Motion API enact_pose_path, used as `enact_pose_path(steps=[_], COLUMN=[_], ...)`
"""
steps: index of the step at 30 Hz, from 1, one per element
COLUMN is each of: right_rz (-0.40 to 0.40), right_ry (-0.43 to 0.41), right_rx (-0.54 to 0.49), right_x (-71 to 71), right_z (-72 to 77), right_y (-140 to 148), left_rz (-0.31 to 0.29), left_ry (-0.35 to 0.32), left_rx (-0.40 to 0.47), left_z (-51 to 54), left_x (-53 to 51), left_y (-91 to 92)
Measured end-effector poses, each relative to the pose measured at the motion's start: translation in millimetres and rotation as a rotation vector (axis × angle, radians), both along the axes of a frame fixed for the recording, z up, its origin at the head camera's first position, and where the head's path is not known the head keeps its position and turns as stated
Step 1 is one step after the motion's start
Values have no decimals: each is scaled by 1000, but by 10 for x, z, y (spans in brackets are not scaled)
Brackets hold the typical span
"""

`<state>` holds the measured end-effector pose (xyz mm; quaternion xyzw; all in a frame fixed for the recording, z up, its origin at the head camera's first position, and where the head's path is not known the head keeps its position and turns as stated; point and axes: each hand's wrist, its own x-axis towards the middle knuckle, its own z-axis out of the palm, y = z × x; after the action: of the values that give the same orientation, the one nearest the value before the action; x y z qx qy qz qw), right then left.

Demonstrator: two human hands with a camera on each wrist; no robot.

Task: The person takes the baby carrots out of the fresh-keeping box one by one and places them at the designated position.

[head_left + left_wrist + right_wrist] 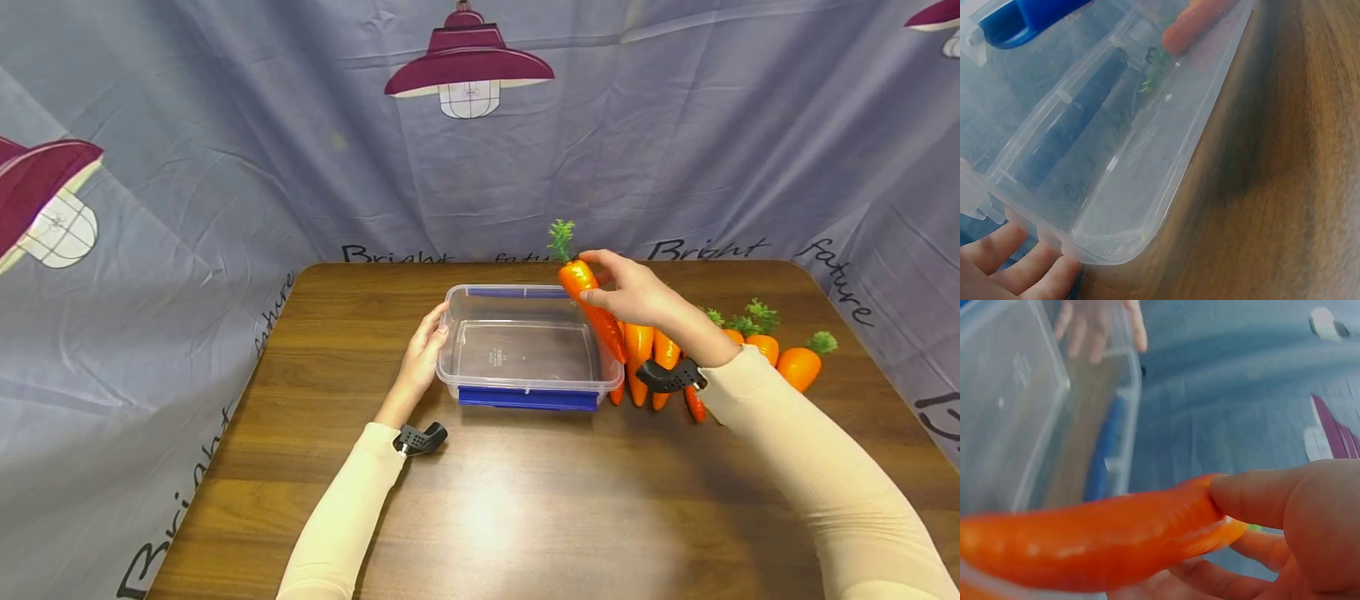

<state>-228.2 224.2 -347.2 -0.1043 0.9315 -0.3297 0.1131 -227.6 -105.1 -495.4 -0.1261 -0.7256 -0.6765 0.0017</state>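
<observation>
A clear plastic container (525, 350) with blue side clips stands without a lid on the table. Against its left wall rests my left hand (423, 346), fingers fairly straight; in the left wrist view the fingertips (1054, 275) touch below the rim. Over the container's far right corner, my right hand (626, 287) pinches an orange toy carrot (592, 308) near its leafy end between thumb and fingers. The carrot slants, green top up and away, its tip at the right rim. In the right wrist view the held carrot (1097, 544) crosses the container's edge.
More carrots (640, 350) lie side by side right of the container, partly hidden under my right forearm. Their green tops (761, 317) point to the far right. A printed grey curtain (300, 125) hangs behind the wooden table (480, 500).
</observation>
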Motion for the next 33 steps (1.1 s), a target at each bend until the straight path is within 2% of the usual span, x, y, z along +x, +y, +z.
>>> enact_pose_path(steps=[6,11,19,27,33], right_rz=[-92,-158,-265,-349,-450], right_ry=[-35,-50,-71,-43,-12], right_rx=[-21,19,29,30,107], right_x=[53,140,377,654,816], right_z=[97,70,-123,-349,-519], right_y=[366,766,1445,2044,2383], left_rz=[5,-2,1,-5,-4], left_ry=[7,9,18,16,20], left_rx=[-8,5,-4,4,6], left_z=[9,1,-20,-14,-20], left_x=[-4,-8,-13,-3,-14], left_y=[-28,-29,-26,-35,-33])
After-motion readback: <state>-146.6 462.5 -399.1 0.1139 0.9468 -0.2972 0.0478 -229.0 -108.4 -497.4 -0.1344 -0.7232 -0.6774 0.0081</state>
